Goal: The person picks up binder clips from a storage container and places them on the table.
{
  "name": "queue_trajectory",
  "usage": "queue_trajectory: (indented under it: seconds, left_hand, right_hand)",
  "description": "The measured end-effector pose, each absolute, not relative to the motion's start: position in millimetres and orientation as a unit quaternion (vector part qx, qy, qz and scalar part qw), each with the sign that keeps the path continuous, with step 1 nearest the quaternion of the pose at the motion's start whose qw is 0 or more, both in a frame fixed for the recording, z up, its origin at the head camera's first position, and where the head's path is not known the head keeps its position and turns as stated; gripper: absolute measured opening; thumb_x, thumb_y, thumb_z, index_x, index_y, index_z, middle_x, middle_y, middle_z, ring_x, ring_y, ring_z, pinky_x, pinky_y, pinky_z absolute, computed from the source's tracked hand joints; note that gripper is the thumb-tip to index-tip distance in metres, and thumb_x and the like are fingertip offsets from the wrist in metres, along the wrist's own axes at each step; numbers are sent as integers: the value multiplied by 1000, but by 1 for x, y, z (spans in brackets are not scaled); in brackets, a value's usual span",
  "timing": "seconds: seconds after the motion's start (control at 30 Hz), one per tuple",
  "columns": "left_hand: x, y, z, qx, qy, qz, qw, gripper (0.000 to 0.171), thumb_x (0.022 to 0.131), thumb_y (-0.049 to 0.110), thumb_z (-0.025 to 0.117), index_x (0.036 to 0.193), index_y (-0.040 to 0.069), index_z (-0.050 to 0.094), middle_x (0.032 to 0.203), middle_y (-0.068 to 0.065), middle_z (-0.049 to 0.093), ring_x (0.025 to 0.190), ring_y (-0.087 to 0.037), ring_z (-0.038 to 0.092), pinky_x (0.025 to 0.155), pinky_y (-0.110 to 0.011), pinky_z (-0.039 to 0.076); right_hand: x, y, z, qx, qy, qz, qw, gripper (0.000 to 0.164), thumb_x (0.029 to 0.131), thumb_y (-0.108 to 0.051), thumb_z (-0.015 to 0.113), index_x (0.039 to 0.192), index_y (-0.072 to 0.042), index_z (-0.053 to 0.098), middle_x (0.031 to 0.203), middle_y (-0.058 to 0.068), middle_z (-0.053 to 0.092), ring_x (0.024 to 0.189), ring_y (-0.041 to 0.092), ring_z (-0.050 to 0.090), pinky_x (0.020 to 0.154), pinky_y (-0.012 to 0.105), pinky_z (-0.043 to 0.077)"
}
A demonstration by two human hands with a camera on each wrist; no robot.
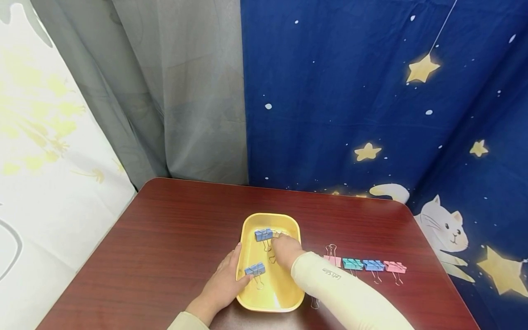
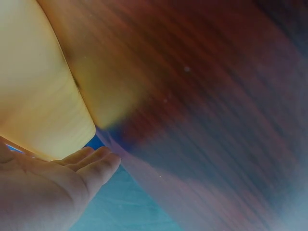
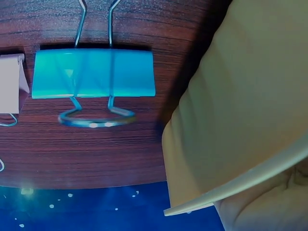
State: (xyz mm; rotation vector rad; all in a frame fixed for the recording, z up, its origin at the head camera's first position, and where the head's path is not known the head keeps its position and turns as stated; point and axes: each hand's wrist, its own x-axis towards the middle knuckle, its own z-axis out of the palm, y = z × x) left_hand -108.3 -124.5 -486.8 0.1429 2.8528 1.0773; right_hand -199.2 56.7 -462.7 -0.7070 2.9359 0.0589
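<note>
My right hand (image 1: 285,250) reaches into the yellow tray (image 1: 274,302), its fingers bent down around a binder clip; wire handles (image 1: 272,259) poke out beside the fingers, while the clip's body is hidden. Just left of these fingers lies a blue binder clip (image 1: 263,235). Another blue clip (image 1: 255,269) lies nearer the tray's left wall, close to my left thumb. Along that wall rests my left hand (image 1: 224,282), thumb over the rim. In the left wrist view its fingers (image 2: 98,166) extend fairly straight beside the tray's outer wall (image 2: 53,96).
Right of the tray, a row on the brown table (image 1: 173,238) has a pink clip (image 1: 332,261), a teal clip (image 1: 352,264), a blue clip (image 1: 373,266) and another pink clip (image 1: 395,267). A wire handle (image 1: 315,303) shows beside my right sleeve (image 1: 350,293). Curtains hang behind.
</note>
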Motion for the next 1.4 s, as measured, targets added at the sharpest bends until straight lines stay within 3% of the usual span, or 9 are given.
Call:
queue_trajectory:
  seconds: [0.17, 0.4, 0.63, 0.83, 1.03, 1.2, 1.3, 1.4]
  left_hand:
    - [-108, -124, -487, 48, 934, 352, 43, 86, 88, 35, 68, 153, 7, 21, 148, -26, 36, 137, -41, 34, 107, -57, 33]
    - [-109, -124, -486, 45, 934, 351, 47, 87, 87, 37, 68, 154, 9, 20, 149, -25, 35, 137, -42, 34, 106, -59, 34]
    - [-109, -124, -486, 43, 934, 350, 51, 88, 88, 39, 68, 154, 10, 19, 149, -24, 35, 137, -42, 34, 105, -59, 34]
    - [-108, -124, -486, 43, 933, 354, 50, 87, 88, 37, 68, 154, 10, 19, 149, -25, 35, 137, -42, 34, 105, -58, 34]
    - [-109, -124, -486, 43, 933, 354, 49, 87, 88, 37, 68, 154, 9, 19, 149, -25, 35, 137, -42, 34, 106, -58, 34]
    - [-109, -123, -487, 41, 933, 353, 50, 87, 88, 37, 68, 154, 9, 19, 150, -23, 35, 137, -41, 34, 106, -57, 34]
    - [-109, -123, -486, 38, 933, 354, 53, 87, 88, 37, 68, 154, 10, 19, 150, -23, 35, 137, -41, 33, 106, -57, 34]
    - [-109, -124, -486, 33, 932, 357, 59, 87, 88, 37, 67, 155, 10, 18, 150, -23, 34, 138, -42, 32, 106, -58, 33]
  right_hand:
    - [-199, 56, -464, -229, 971, 27, 68, 19, 83, 0, 67, 100, -10, 67, 90, 10, 64, 90, 24, 64, 76, 36, 56]
    - [-202, 55, -468, -217, 972, 20, 90, 32, 84, -2, 69, 115, -11, 65, 110, 13, 64, 99, 29, 64, 80, 38, 56]
    - [-200, 56, -464, -221, 970, 4, 102, 39, 81, -3, 74, 118, -11, 63, 121, 15, 62, 103, 31, 64, 82, 39, 56]
    - [-197, 56, -463, -226, 969, 2, 96, 42, 80, -1, 72, 120, -11, 64, 118, 15, 63, 101, 32, 64, 82, 40, 56]
    - [-198, 60, -461, -252, 964, -6, 81, 40, 74, 0, 75, 111, -10, 64, 104, 14, 65, 92, 29, 65, 74, 39, 56]
    - [-198, 63, -457, -271, 960, -20, 71, 25, 82, 3, 67, 103, -10, 64, 96, 13, 63, 88, 28, 65, 71, 39, 56]
    - [-199, 65, -454, -276, 958, -25, 76, 28, 85, 3, 63, 110, -10, 64, 106, 15, 64, 93, 29, 65, 75, 40, 56]
    - [-199, 67, -451, -283, 956, -30, 76, 29, 86, 2, 63, 111, -12, 64, 102, 12, 64, 89, 27, 65, 70, 36, 56]
